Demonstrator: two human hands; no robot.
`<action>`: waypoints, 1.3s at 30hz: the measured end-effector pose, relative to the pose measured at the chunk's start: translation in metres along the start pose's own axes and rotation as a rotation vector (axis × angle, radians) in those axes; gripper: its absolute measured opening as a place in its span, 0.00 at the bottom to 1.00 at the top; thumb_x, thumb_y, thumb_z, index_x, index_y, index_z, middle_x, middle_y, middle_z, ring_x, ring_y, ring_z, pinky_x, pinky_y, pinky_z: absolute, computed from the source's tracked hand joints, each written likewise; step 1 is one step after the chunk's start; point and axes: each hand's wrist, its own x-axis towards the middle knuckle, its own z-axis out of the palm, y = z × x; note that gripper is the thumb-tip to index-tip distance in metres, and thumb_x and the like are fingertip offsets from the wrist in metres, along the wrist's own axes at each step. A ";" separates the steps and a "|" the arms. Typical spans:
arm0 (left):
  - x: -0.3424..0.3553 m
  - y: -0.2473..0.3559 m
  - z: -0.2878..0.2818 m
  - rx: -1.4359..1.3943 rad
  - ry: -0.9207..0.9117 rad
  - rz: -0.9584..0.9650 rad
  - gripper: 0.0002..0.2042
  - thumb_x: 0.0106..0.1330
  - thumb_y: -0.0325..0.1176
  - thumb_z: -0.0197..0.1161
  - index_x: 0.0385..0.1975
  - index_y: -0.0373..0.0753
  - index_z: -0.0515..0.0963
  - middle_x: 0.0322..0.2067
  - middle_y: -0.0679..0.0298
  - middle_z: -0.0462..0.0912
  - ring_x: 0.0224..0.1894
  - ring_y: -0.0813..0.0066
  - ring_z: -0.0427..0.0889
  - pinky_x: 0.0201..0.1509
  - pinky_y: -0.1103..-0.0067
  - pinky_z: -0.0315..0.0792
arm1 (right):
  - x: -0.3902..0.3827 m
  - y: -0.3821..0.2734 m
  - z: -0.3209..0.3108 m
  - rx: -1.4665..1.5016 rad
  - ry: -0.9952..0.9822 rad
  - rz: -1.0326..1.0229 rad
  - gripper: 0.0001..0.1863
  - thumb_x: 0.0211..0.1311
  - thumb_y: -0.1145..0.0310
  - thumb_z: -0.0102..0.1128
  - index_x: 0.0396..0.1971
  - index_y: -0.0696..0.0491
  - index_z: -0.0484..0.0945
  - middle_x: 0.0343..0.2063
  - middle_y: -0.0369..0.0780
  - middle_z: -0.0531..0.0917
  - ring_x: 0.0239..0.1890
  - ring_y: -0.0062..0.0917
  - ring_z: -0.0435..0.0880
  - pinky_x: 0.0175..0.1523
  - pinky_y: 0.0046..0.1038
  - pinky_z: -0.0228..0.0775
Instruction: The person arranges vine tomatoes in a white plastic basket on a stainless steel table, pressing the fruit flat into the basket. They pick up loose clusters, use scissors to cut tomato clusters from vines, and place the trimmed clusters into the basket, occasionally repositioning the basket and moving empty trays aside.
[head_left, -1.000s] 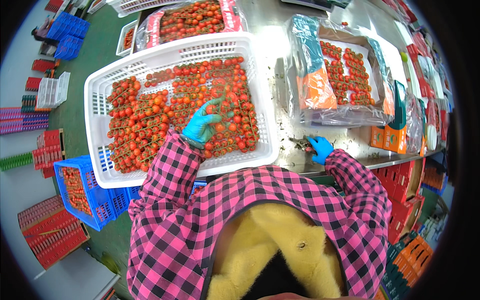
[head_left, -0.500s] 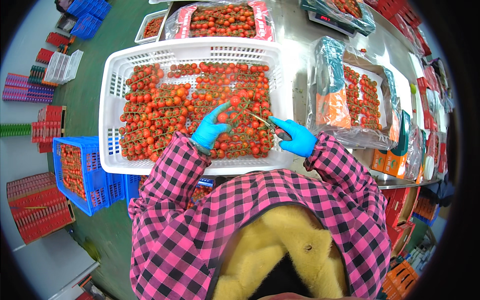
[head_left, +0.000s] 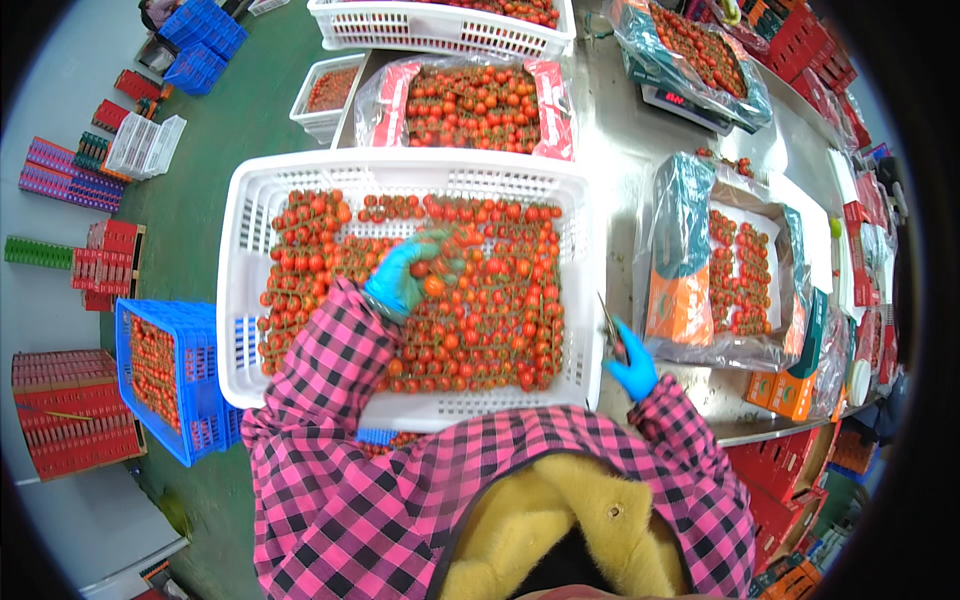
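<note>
A large white plastic crate (head_left: 236,330) in front of me holds rows of cherry tomatoes on the vine (head_left: 480,335). My left hand (head_left: 398,282), in a blue glove, is over the middle of these rows. Its fingers are blurred but curl around a bunch of cherry tomatoes (head_left: 432,286). By the crate's right rim, my right hand (head_left: 634,372), also gloved in blue, grips a pair of scissors (head_left: 608,325). The blades point up and away from me, clear of the tomatoes.
To the right, a plastic-lined carton (head_left: 672,310) holds tomato bunches on the steel table (head_left: 615,190). Beyond the crate stand a red-and-white tomato box (head_left: 552,110) and another white crate (head_left: 440,36). A scale (head_left: 686,108) bears a carton. At left is a blue crate (head_left: 205,345).
My right hand has drawn the scissors right, from over the tomatoes to the crate's rim. My left hand has shifted slightly left within the crate. The whole view has shifted, showing more beyond the crate.
</note>
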 end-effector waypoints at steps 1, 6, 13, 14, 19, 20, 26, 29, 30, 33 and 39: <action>0.015 0.021 0.000 0.191 0.061 0.063 0.19 0.54 0.26 0.51 0.47 0.35 0.62 0.43 0.56 0.70 0.41 0.62 0.73 0.42 0.69 0.72 | -0.005 0.016 0.009 0.112 0.067 -0.019 0.36 0.43 0.73 0.56 0.57 0.53 0.54 0.44 0.45 0.68 0.48 0.31 0.67 0.53 0.28 0.57; 0.141 0.130 -0.012 1.022 0.354 0.421 0.16 0.49 0.32 0.63 0.36 0.33 0.68 0.22 0.59 0.76 0.19 0.76 0.74 0.19 0.82 0.69 | -0.026 0.085 0.038 -0.193 0.179 0.232 0.38 0.37 0.68 0.57 0.55 0.55 0.56 0.37 0.48 0.70 0.40 0.40 0.70 0.46 0.33 0.62; 0.313 0.160 -0.064 1.883 0.372 0.150 0.23 0.49 0.44 0.60 0.42 0.38 0.70 0.34 0.59 0.76 0.35 0.68 0.76 0.37 0.72 0.71 | -0.034 0.105 0.047 -0.201 0.174 0.396 0.41 0.35 0.65 0.58 0.56 0.53 0.55 0.45 0.51 0.67 0.48 0.44 0.65 0.52 0.38 0.58; 0.323 0.157 -0.063 2.194 0.483 0.212 0.25 0.49 0.47 0.59 0.43 0.38 0.70 0.36 0.58 0.76 0.39 0.63 0.76 0.42 0.69 0.70 | -0.035 0.100 0.046 -0.150 0.204 0.429 0.41 0.35 0.64 0.58 0.56 0.52 0.54 0.47 0.51 0.66 0.49 0.45 0.64 0.53 0.38 0.57; 0.278 0.155 -0.012 2.037 0.356 0.677 0.19 0.51 0.42 0.57 0.40 0.38 0.72 0.39 0.54 0.75 0.39 0.61 0.75 0.44 0.72 0.69 | -0.021 0.083 0.043 -0.319 0.140 0.478 0.41 0.40 0.59 0.58 0.57 0.54 0.53 0.49 0.51 0.64 0.50 0.46 0.61 0.55 0.41 0.52; 0.259 0.155 0.005 1.854 0.298 0.781 0.17 0.51 0.40 0.57 0.38 0.38 0.73 0.37 0.54 0.76 0.37 0.62 0.76 0.42 0.74 0.70 | -0.016 0.084 0.043 -0.399 0.184 0.360 0.40 0.42 0.59 0.58 0.57 0.54 0.53 0.48 0.51 0.65 0.48 0.46 0.62 0.54 0.42 0.51; 0.111 0.032 0.013 1.494 0.006 0.505 0.14 0.53 0.34 0.57 0.40 0.38 0.72 0.40 0.54 0.73 0.37 0.64 0.76 0.41 0.74 0.70 | 0.006 0.105 0.049 -0.382 0.272 0.238 0.43 0.41 0.56 0.60 0.59 0.51 0.49 0.52 0.51 0.60 0.53 0.46 0.58 0.56 0.43 0.48; 0.066 -0.032 -0.003 2.245 -0.181 0.447 0.20 0.55 0.39 0.54 0.48 0.40 0.67 0.49 0.53 0.65 0.51 0.60 0.66 0.54 0.65 0.59 | 0.001 0.111 0.046 -0.541 0.205 0.182 0.45 0.41 0.55 0.61 0.59 0.49 0.48 0.54 0.51 0.57 0.56 0.45 0.54 0.58 0.43 0.45; 0.049 -0.047 -0.005 2.363 -0.186 0.071 0.21 0.56 0.41 0.53 0.49 0.41 0.66 0.51 0.52 0.64 0.54 0.59 0.62 0.57 0.62 0.55 | -0.002 0.110 0.045 -0.550 0.162 0.214 0.45 0.40 0.55 0.61 0.59 0.49 0.48 0.55 0.51 0.56 0.57 0.45 0.53 0.59 0.43 0.44; 0.033 -0.058 -0.004 2.427 -0.288 -0.252 0.19 0.55 0.43 0.52 0.46 0.43 0.70 0.50 0.55 0.66 0.54 0.61 0.63 0.58 0.65 0.55 | -0.010 0.105 0.036 -0.683 0.055 0.192 0.45 0.41 0.50 0.58 0.59 0.49 0.48 0.57 0.50 0.52 0.59 0.44 0.50 0.60 0.43 0.41; 0.119 -0.054 -0.002 1.968 0.390 0.123 0.16 0.53 0.40 0.54 0.40 0.42 0.72 0.35 0.54 0.76 0.38 0.61 0.75 0.41 0.71 0.69 | -0.013 0.093 0.034 -0.699 0.086 0.153 0.38 0.45 0.55 0.54 0.57 0.50 0.53 0.56 0.51 0.54 0.57 0.47 0.52 0.60 0.43 0.41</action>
